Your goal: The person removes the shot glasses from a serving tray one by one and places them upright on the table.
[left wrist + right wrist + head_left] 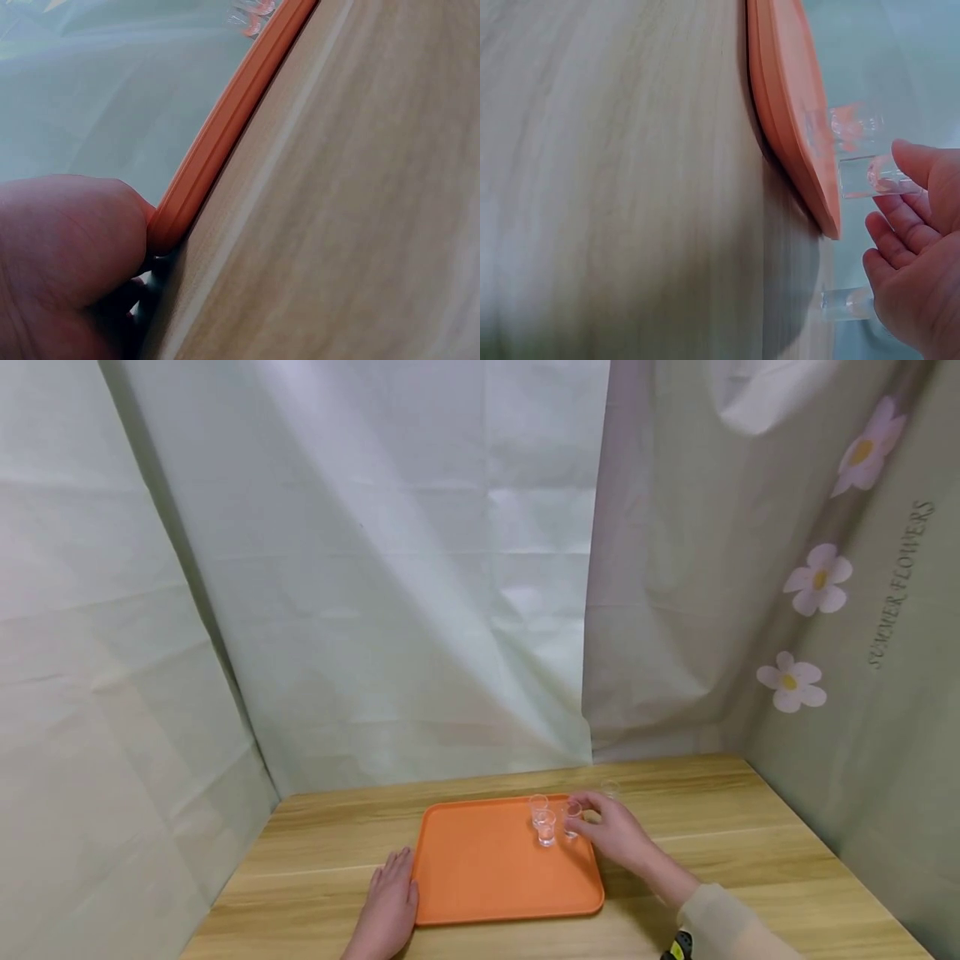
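My right hand [615, 837] pinches a small clear shot glass [861, 178] between thumb and fingers, over the back right corner of an orange tray [480, 877]. The other fingers of that hand are loosely bent. Just left of the held glass, two more clear shot glasses stand on the tray, a nearer one [546, 832] and a farther one [537, 805]. Behind my right hand another shot glass [611, 787] stands on the table, partly hidden in the head view. My left hand [387, 902] lies at the tray's left edge, its fingers extended and its thumb side against the rim.
The tray lies on a wood-grain table [322, 852]. Pale curtains [405, 610] enclose the table at the back and both sides; the right one bears printed flowers [791, 682] and lettering. A dark and yellow band [678, 946] shows at the right wrist.
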`<state>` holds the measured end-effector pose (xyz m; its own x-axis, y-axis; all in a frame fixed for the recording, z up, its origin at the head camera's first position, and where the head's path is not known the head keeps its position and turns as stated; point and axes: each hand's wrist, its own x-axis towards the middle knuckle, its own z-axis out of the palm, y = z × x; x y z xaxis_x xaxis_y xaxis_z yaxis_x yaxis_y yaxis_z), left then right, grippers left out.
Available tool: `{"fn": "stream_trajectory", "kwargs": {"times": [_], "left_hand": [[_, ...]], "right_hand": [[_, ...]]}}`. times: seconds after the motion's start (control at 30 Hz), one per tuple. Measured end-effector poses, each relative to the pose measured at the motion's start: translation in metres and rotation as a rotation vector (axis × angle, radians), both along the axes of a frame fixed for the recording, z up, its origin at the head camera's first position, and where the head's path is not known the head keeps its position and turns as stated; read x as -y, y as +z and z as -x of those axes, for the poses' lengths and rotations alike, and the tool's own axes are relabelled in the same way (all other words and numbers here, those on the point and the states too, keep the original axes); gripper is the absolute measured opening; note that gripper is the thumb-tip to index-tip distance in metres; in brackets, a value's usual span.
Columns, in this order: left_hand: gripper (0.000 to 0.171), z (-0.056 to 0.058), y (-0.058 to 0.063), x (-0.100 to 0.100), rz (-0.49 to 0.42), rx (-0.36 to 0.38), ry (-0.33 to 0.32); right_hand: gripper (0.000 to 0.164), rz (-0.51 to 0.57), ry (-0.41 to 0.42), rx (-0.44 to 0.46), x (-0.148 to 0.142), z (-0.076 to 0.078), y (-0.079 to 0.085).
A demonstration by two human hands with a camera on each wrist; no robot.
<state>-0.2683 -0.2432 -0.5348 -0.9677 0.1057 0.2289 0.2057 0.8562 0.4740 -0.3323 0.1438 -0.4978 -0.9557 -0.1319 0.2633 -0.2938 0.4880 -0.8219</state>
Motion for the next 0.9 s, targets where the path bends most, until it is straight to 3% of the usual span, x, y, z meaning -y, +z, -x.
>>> {"fn": "stream_trajectory", "kwargs": {"times": [0.63,0.9], "left_hand": [[0.049,-0.002,0.000,0.001,0.002,-0.014,0.004],[0.049,0.001,0.001,0.000,0.006,0.007,0.003]], "right_hand": [[0.038,-0.038,-0.012,0.019,-0.029,-0.016,0.005],[0.030,-0.065,-0.036,0.001,-0.045,-0.019,0.008]]}}
